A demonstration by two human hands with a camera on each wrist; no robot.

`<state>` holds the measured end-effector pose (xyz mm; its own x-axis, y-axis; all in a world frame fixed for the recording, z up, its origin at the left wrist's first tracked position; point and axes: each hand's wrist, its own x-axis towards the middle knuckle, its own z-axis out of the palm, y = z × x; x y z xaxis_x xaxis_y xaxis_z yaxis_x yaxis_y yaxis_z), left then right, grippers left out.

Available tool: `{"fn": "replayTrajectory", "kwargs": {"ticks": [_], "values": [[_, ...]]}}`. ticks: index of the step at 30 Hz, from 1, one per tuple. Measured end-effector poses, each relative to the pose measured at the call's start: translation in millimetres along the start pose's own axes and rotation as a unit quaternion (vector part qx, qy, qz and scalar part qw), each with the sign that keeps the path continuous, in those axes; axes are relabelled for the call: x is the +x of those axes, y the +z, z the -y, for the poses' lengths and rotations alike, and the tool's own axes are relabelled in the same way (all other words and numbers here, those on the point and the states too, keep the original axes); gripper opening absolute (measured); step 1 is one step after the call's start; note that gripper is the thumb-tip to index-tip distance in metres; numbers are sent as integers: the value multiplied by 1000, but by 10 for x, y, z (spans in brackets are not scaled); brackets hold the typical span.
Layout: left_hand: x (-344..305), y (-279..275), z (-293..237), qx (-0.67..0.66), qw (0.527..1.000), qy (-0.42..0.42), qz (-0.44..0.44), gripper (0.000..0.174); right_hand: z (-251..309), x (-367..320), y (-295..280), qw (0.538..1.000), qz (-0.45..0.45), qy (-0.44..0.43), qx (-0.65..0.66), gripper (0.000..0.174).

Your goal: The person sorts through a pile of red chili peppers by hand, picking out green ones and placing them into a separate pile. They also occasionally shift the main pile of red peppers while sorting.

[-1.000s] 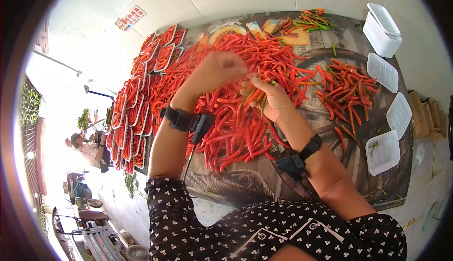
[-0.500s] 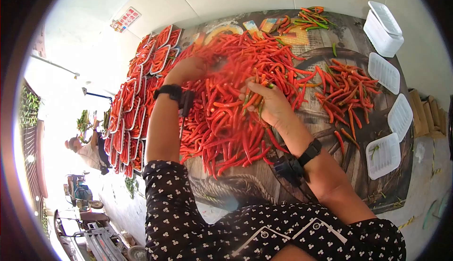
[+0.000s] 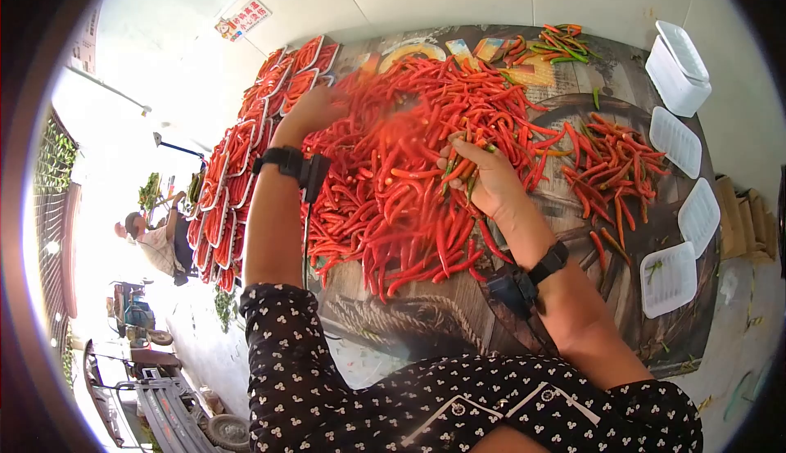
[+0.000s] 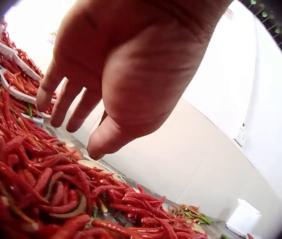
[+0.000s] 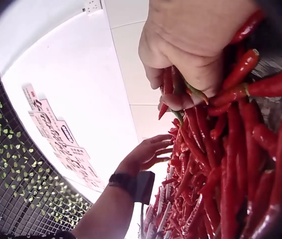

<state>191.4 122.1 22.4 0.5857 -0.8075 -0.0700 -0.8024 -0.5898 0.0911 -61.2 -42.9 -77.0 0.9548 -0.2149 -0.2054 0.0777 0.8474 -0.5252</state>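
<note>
My right hand [image 3: 493, 181] grips several chili peppers [image 5: 168, 89], red and green, over the right part of a big heap of red chilies [image 3: 409, 232]. The fingers curl round the peppers, and green stems poke out beside the thumb. My left hand [image 3: 318, 110] is over the far left side of the heap, near the filled trays. Seen in the left wrist view, its fingers [image 4: 79, 109] hang loosely extended with nothing in them. A red blur [image 3: 401, 129] shows over the heap between the two hands.
White trays filled with red chilies [image 3: 225, 158] are stacked at the left. A smaller chili pile [image 3: 610, 166] lies to the right, and mixed green and red chilies [image 3: 565, 43] at the back. Empty white trays [image 3: 670, 279] line the right edge, below a tray stack [image 3: 678, 72].
My left hand has moved from close beside the right hand to the left, toward the filled trays. The right hand still holds its peppers in nearly the same place.
</note>
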Motion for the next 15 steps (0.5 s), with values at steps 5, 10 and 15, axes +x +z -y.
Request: {"fn": "replayTrajectory", "kwargs": {"ticks": [5, 10, 15], "values": [[553, 108, -264, 132, 985, 61, 98, 20, 0, 30, -36, 999, 31, 5, 15, 16], [474, 333, -617, 103, 994, -36, 18, 40, 12, 17, -16, 1000, 23, 9, 7, 15], [456, 381, -349, 108, 991, -66, 40, 38, 14, -8, 8, 1000, 20, 8, 0, 17]]}}
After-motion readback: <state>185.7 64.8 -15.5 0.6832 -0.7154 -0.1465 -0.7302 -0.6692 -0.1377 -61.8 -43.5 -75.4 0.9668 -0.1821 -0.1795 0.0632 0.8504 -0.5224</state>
